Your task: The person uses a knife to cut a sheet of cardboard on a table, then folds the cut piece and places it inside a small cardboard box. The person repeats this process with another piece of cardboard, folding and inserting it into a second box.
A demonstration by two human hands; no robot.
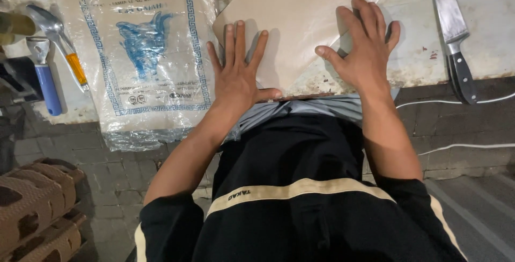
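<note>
Worn tabletop point(424, 53): left hand point(236, 74), right hand point(365, 47) pressed flat on paper point(300, 15).

- My left hand point(236, 77) and right hand point(365, 53) are bare, with no gloves, rings or watch.
- My forearms are uncovered; black sleeves end near the elbows, edged in cream.
- My black top point(289, 155) has a cream band across it.
- A grey-blue layer shows beneath it.

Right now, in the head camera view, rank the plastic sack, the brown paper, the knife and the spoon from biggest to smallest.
1. Plastic sack
2. Brown paper, close behind; both hands cover part, so unsure
3. Knife, cut off at the top edge
4. Spoon
</note>
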